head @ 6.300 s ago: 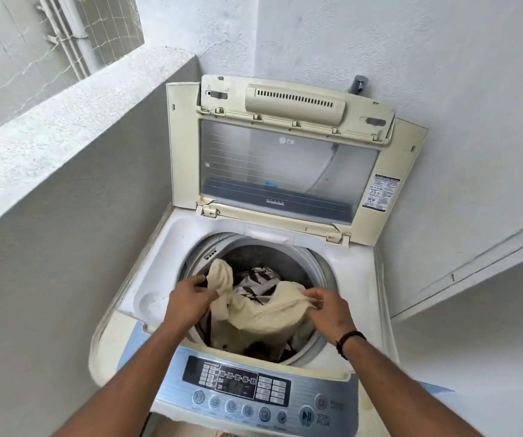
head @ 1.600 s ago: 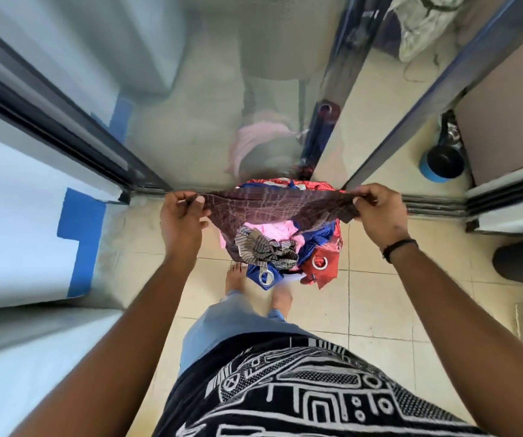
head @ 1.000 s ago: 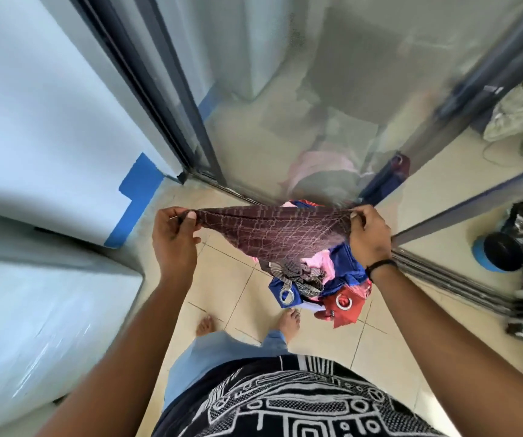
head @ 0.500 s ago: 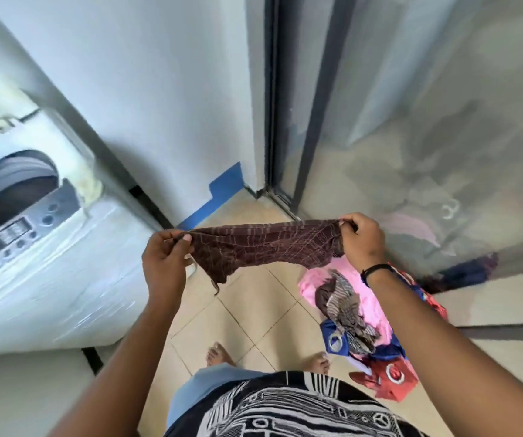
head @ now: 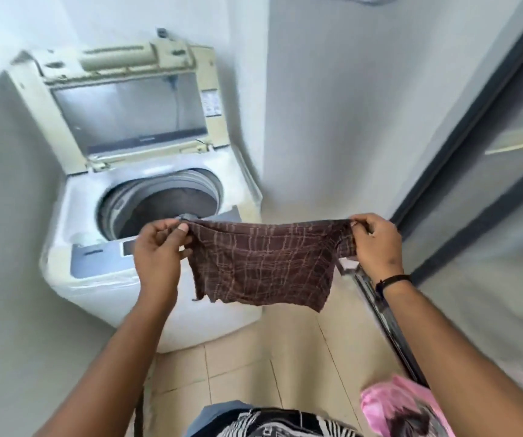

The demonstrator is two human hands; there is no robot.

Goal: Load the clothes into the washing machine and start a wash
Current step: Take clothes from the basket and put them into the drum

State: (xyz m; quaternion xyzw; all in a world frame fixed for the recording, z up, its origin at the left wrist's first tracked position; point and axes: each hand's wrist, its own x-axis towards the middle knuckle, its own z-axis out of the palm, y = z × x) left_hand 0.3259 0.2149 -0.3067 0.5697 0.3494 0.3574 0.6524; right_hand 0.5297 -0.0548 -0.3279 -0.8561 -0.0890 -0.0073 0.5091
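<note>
A brown checked garment (head: pixel 266 263) hangs stretched between my hands. My left hand (head: pixel 159 250) pinches its left top corner and my right hand (head: pixel 376 244) pinches its right top corner. The top-loading washing machine (head: pixel 102 285) stands ahead on the left with its lid (head: pixel 127 105) raised. Its drum opening (head: pixel 162 209) is dark and blurred, so I cannot make out its contents. The garment is held just in front of the machine's control panel (head: pixel 102 253), to the right of the drum.
A pink garment (head: pixel 402 408) lies on the tiled floor (head: pixel 253 367) at the lower right, part of the laundry pile. A dark-framed sliding glass door (head: pixel 474 152) runs along the right. A grey wall (head: pixel 7 247) closes the left side.
I have turned left from the laundry pile to the washing machine, carrying the brown garment stretched between both hands. The machine has come from the left edge into the middle of the view.
</note>
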